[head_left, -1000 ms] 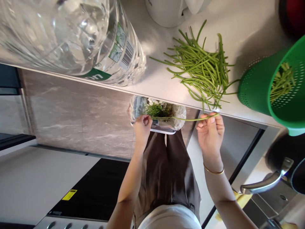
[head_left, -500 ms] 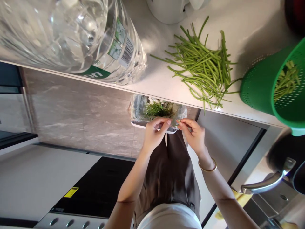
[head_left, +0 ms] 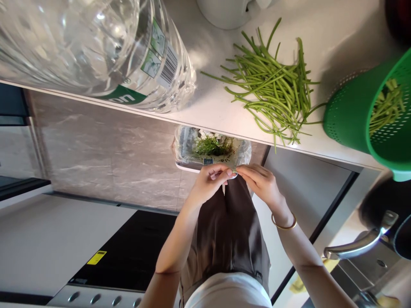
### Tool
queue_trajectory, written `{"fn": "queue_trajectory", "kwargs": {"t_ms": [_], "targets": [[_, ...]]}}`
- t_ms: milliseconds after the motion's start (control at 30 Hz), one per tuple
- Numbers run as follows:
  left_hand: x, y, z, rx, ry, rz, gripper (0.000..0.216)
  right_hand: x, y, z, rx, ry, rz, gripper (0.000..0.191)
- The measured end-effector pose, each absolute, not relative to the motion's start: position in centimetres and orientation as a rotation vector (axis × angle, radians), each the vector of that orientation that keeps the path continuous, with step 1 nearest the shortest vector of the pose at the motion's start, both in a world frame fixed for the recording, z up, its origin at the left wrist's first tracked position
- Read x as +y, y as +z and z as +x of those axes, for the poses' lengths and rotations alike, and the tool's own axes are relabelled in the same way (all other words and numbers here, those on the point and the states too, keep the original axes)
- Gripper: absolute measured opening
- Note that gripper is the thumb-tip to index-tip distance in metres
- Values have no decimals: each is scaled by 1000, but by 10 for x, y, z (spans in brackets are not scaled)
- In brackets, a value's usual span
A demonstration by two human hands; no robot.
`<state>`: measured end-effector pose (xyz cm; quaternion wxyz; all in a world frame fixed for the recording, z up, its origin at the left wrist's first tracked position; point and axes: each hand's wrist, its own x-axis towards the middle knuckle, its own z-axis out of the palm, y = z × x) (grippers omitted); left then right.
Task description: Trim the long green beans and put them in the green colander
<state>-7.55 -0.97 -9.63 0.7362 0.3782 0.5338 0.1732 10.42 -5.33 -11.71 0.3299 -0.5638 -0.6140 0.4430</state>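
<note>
Over the near edge of a lined waste bin (head_left: 186,167), both hands meet fingertip to fingertip. My left hand (head_left: 210,184) is closed in a pinch. My right hand (head_left: 263,182), with a bracelet at its wrist, pinches too, its fingers pressed together. Between the fingertips shows a short bit of green stem (head_left: 234,171), mostly covered by them. The bin holds feathery green trimmings (head_left: 212,146) and crumpled white paper. On the counter (head_left: 218,107) beyond lies a loose pile of long thin green vegetable stems (head_left: 276,85).
A green perforated basket (head_left: 349,115) with cut stems inside lies tipped at the counter's right. One large clear water bottle (head_left: 154,64) occupies the left, near the edge. A pan handle (head_left: 356,248) juts out at lower right; a black cooktop (head_left: 128,252) is at lower left.
The hands have come slightly nearer my body, and the right fingertips have closed in against the left ones around the green stem. The stem pile looks unchanged.
</note>
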Motion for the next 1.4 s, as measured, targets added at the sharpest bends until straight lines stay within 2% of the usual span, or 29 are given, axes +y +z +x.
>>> {"fn": "queue_trajectory", "kwargs": {"t_ms": [133, 267, 433, 667, 833, 967, 1067, 1200, 1400], "targets": [[-12, -99, -73, 1112, 380, 814, 23, -53, -112, 102, -1518, 1214, -1464, 21], [-15, -103, -72, 1160, 364, 863, 25, -54, -104, 91, -1175, 1232, -1596, 12], [-19, -128, -92, 1459, 305, 1083, 24, -49, -103, 94, -608, 1086, -1578, 5], [-21, -166, -120, 1951, 146, 1631, 18, -42, -110, 125, -324, 959, -1528, 10], [-20, -151, -103, 1815, 216, 1631, 17, -49, -113, 121, -354, 1112, -1485, 9], [-19, -114, -76, 1613, 420, 1532, 23, -55, -113, 107, -445, 1191, -1498, 10], [-19, -87, -58, 1506, 536, 1437, 19, -59, -110, 99, -542, 1216, -1515, 8], [-23, -67, -43, 1410, 616, 1325, 17, -64, -106, 94, -736, 1170, -1565, 12], [-29, -65, -39, 1420, 628, 1294, 16, -69, -105, 98, -1024, 1041, -1602, 15]]}}
